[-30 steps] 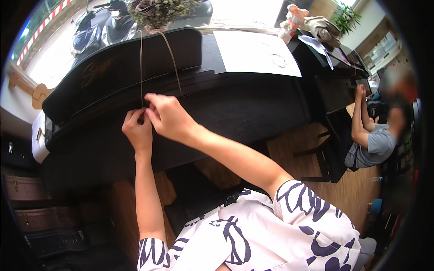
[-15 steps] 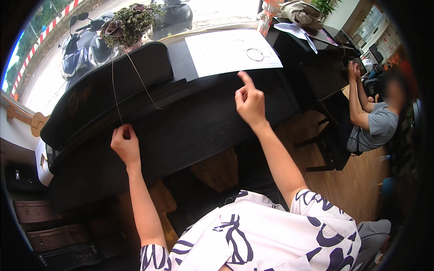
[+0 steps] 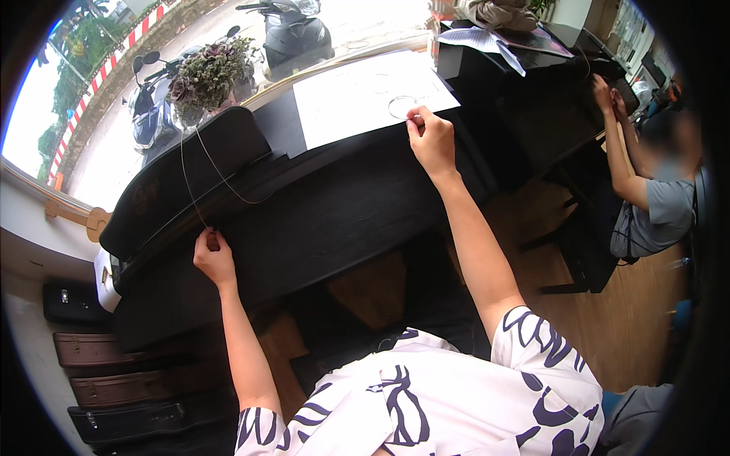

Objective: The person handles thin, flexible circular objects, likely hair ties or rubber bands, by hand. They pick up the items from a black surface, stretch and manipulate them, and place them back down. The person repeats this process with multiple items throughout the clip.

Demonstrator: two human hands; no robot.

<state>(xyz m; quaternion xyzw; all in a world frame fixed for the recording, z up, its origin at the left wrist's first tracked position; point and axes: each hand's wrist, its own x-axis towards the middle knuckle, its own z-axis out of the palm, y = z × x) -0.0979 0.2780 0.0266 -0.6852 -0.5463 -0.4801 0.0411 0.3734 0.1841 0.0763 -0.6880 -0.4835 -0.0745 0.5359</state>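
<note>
My left hand [image 3: 215, 257] is closed in a pinch on the end of a thin pale wire [image 3: 185, 169]. The wire rises along the curved black panel [image 3: 167, 178] to near the plant, bends over, and its other side hangs down in a curve across the black bench top. On the right, my right hand [image 3: 435, 144] has thumb and forefinger pinched at the near edge of a thin wire coil [image 3: 391, 104]. Beneath the coil lies a white paper sheet [image 3: 334, 106] with faint marks.
A potted plant [image 3: 213, 80] stands behind the panel, by a window with parked scooters outside. Sheets and a cloth bundle [image 3: 498, 14] lie on the black furniture at right. A seated person [image 3: 658, 190] is at far right. Several instrument-like cases [image 3: 114, 349] are stacked lower left.
My right hand has gone from a pointing finger near the sheet to a pinch at the coil. My left hand keeps its hold on the wire. The whole view has shifted slightly.
</note>
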